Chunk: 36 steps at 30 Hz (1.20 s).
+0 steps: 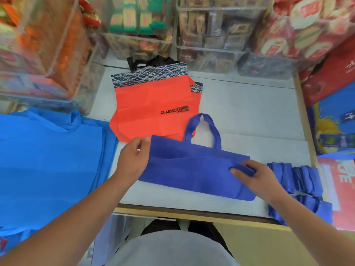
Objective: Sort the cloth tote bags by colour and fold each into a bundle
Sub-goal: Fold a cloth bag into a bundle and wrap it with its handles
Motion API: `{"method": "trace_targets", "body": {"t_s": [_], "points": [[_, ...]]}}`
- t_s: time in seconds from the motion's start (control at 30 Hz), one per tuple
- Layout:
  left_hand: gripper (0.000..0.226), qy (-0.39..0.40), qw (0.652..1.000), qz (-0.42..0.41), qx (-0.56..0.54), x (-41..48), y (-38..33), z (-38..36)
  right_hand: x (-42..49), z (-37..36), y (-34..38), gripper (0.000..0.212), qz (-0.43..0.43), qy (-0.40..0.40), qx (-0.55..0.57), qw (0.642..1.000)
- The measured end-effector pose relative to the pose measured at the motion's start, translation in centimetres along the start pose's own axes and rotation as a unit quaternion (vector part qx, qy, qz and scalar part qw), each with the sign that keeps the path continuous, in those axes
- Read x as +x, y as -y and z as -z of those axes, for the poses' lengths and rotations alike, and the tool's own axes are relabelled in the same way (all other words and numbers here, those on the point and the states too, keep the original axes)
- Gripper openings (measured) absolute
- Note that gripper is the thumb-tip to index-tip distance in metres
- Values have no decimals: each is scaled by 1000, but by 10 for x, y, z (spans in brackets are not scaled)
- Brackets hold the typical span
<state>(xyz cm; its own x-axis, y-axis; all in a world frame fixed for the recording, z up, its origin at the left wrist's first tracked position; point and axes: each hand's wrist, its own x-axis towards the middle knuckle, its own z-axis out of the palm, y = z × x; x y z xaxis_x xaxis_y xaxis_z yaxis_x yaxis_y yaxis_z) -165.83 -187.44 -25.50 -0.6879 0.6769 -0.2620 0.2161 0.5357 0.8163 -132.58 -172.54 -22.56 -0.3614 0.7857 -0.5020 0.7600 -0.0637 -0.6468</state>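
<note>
Dark blue tote bag (192, 169) lies flat at lower centre, my left hand (132, 160) pinching its left edge, my right hand (255, 175) pinching a tuck near its right end; I should pull both edges square and taut before folding, with the folded blue stack (299, 179) at lower right.

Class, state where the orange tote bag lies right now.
In the head view the orange tote bag lies flat on the table, in front of the clear bins, right of the light blue bags, its near edge under the dark blue bag.
</note>
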Motion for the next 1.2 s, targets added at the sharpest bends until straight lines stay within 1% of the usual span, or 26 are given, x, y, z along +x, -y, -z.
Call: {"method": "trace_targets", "body": {"t_s": [0.03, 0.07, 0.1, 0.17, 0.23, 0.3, 0.33, 0.4, 0.43, 0.47, 0.5, 0.53, 0.57, 0.6, 0.63, 0.67, 0.73, 0.77, 0.8, 0.83, 0.9, 0.97, 1.0, 1.1, 1.13, 1.2], "points": [[30, -25, 999, -35, 11, -4, -4, -2, 11, 0, 2, 21, -4, -15, -15, 1000], [24, -40, 995, -89, 33, -8, -7, -6, 21, -1, 2, 22, -16, -30, -32, 999], [20, -38, 986, -150, 63, -13, -7, -12, 30, -4, -1, 25, -26, -43, -54, 997], [23, 18, 959, -248, 137, -23, 1, -25, 46, -13, -12, 30, -40, -54, -95, 993], [28, 105, 928, -289, 210, -31, 16, -38, 59, -23, -26, 34, -35, -59, -146, 987], [35, 196, 892, -281, 294, -37, 28, -47, 68, -30, -37, 40, -42, -60, -158, 985], [40, 236, 873, -264, 335, -37, 34, -49, 70, -32, -40, 39, -47, -58, -148, 986], [49, 286, 845, -230, 389, -35, 44, -50, 73, -33, -41, 32, -56, -60, -141, 987], [55, 297, 839, -216, 402, -33, 49, -49, 74, -32, -42, 32, -60, -59, -157, 984], [60, 302, 837, -204, 408, -30, 53, -48, 75, -32, -43, 42, -58, -61, -206, 975], [65, 302, 834, -198, 418, -27, 55, -49, 73, -32, -43, 56, -42, -72, -288, 954], [69, 301, 824, -199, 436, -24, 57, -51, 69, -33, -43, 67, 0, -90, -365, 927], [71, 300, 812, -204, 457, -20, 58, -54, 62, -38, -39, 72, 62, -103, -399, 909], [73, 296, 804, -212, 469, -18, 59, -57, 54, -47, -38, 70, 129, -107, -395, 903], [76, 291, 802, -219, 473, -17, 60, -60, 43, -60, -34, 63, 178, -92, -383, 902], [78, 285, 801, -226, 475, -17, 60, -62, 30, -76, -32, 58, 196, -55, -369, 907], [83, 280, 791, -237, 489, -17, 61, -65, 8, -102, -27, 59, 131, 56, -337, 931], [84, 283, 788, -235, 493, -16, 62, -66, 5, -111, -27, 62, 79, 99, -327, 937], [83, 287, 787, -231, 494, -15, 62, -66, 4, -117, -31, 64, 47, 119, -328, 936], [78, 288, 788, -234, 491, -13, 62, -65, 4, -119, -32, 66, 38, 123, -334, 934], [61, 280, 787, -266, 481, -10, 63, -61, 5, -120, -34, 67, 44, 118, -332, 935], [45, 278, 784, -290, 473, -8, 63, -56, 6, -115, -33, 67, 35, 130, -300, 944], [43, 286, 779, -293, 475, -8, 65, -53, 6, -112, -32, 66, 25, 136, -276, 951], [59, 316, 755, -296, 493, -8, 71, -47, 9, -100, -27, 63, 4, 153, -224, 962], [57, 319, 759, -294, 485, -8, 72, -45, 10, -97, -26, 62, -3, 160, -213, 964], [32, 313, 792, -290, 437, -10, 74, -41, 12, -95, -25, 62, -14, 177, -208, 962]]}}
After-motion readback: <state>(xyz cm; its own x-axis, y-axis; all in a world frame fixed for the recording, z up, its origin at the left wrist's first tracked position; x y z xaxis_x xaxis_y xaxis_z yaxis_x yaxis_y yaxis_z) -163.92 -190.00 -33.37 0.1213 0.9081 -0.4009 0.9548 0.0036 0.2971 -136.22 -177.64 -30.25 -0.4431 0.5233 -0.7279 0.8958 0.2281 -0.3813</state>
